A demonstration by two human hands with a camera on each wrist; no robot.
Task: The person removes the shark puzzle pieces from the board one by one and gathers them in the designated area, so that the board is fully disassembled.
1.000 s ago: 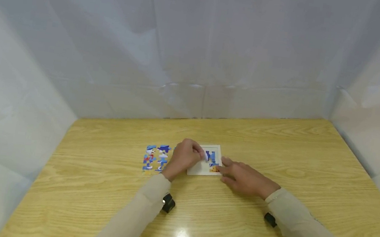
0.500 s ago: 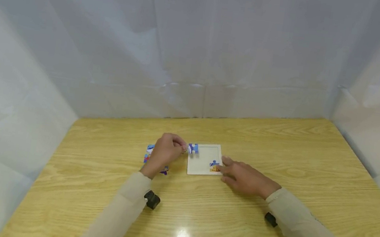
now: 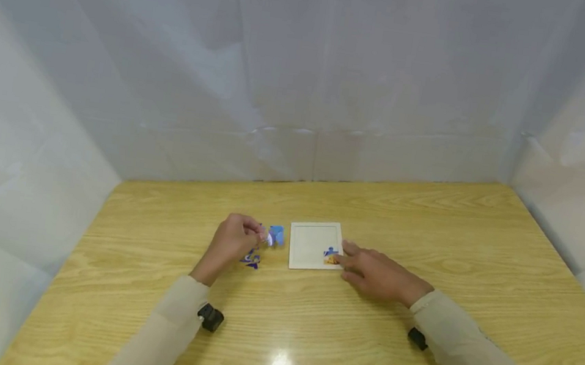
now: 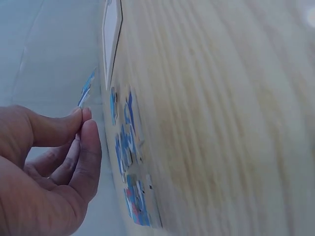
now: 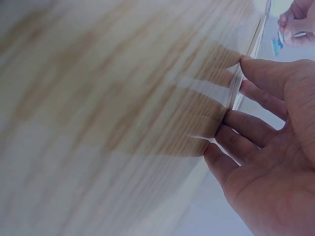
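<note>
**A:** Blue puzzle piece (image 3: 276,234) was pinched between thumb and fingertips of the left hand (image 3: 232,241), held just off the wooden table (image 3: 431,225). One piece in hand, count confirmed from the left wrist view (image 4: 86,90).

**B:** Orientation?

**A:** Lifted on edge in the wrist view, flat face roughly side-on to that camera. From the head view it stuck out from the fingertips toward the right hand (image 3: 372,273). Long axis: couldn't tell, too small.

**B:** Other pieces?

**A:** Loose pieces (image 4: 129,162) lay flat on the table directly under the left hand, in a rough row. Exact count unclear; hand covered most of them in the head view, wrist view was blurred. One white tray (image 3: 312,244) sat between the two hands, just beside the held piece but not touching it. One piece in tray (image 3: 330,254), blue and orange, at the corner nearest the right hand.

**B:** Right hand state?

**A:** Flat, fingers straight and slightly spread, palm down on the table. Fingertips (image 5: 256,66) touched the tray's near edge. Holding nothing.

**B:** Hands count?

**A:** Two hands, two beige sleeves (image 3: 474,360), well apart with the tray between them.
</note>
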